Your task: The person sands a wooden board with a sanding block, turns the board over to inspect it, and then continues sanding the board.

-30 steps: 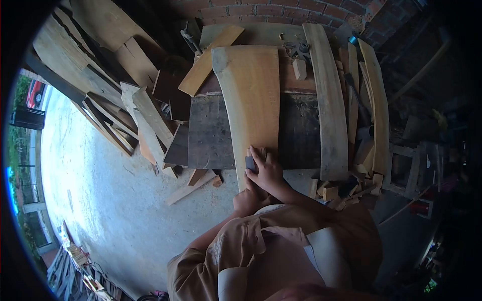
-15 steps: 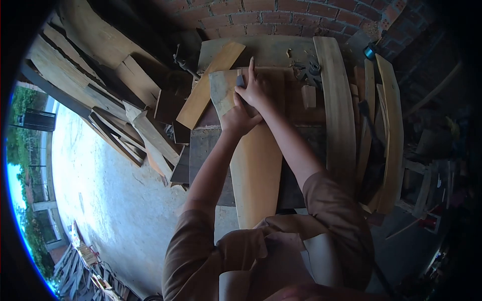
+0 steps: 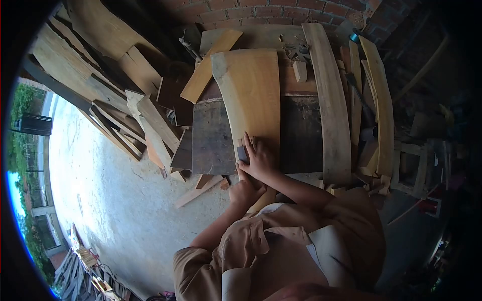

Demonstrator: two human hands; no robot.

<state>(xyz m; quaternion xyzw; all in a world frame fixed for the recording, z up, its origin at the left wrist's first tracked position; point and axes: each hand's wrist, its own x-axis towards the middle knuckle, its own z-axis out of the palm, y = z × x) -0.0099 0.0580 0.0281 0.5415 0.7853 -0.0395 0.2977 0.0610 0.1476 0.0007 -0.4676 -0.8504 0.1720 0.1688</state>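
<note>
A long, pale yellow wooden board (image 3: 253,95) lies lengthwise on the workbench, its near end reaching toward my body. On its left edge, close to me, is what looks like a wooden hand plane (image 3: 242,154) with a dark grey iron; my hands cover much of it. My right hand (image 3: 261,161) is closed around the front part, fingers pointing away from me. Just behind, my left hand (image 3: 243,193) is closed on the rear end of the same tool.
The dark workbench (image 3: 213,135) carries a short plank (image 3: 211,65), a small wood block (image 3: 299,71) and a long pale board (image 3: 329,110). Several boards (image 3: 145,113) lean at the left. A brick wall (image 3: 241,13) stands behind. Offcuts (image 3: 201,188) lie on the floor.
Both hands have drawn the hand plane back along the board, from its far end to near my body. My arms are now bent, and the view has shifted slightly.
</note>
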